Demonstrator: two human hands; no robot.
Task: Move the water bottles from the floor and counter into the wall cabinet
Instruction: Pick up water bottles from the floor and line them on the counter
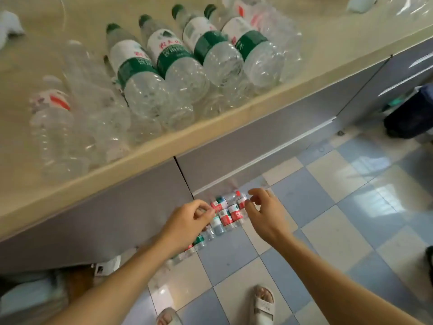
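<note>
Several green-capped water bottles lie side by side on the beige counter, with clear bottles to their left. On the checkered floor, against the cabinet base, stands a cluster of red- and green-labelled bottles. My left hand and my right hand reach down on either side of that cluster, fingers curled and apart, above the bottles. Neither hand visibly holds a bottle. More floor bottles run under my left forearm. The wall cabinet is out of view.
Grey base cabinet doors run under the counter. A dark bin stands on the floor at the right. My sandalled feet are on the tiles below. Crumpled plastic wrap lies at the counter's back.
</note>
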